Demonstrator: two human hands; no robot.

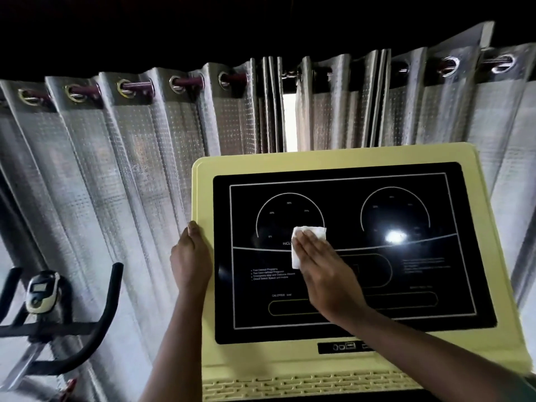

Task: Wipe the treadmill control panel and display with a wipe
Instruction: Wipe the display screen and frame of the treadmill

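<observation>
White wipe [308,237] is seen lying flat on the black display [406,285], at the lower right of the left dial [290,216], across the curved white line dividing the screen. Right hand [324,274] is laid over the wipe from below and to the right; fingers are held straight and together, pressed flat on it, nothing curled round it. Wipe's top edge and left side are exposed beyond the fingertips [307,235]; its remainder is hidden under the hand.

Left hand [190,256] is wrapped on the left edge of the pale yellow control panel [333,158], thumb laid on the front face, fingers hidden behind the rim. It is well apart from the wipe.

A bright glare spot [395,236] is noted under the right dial. A dark port strip [345,347] is partly covered by the right forearm; a vent grille [304,385] is seen below it.

Background: grey eyelet curtains [116,155] behind the panel, an exercise bike [43,294] at lower left
</observation>
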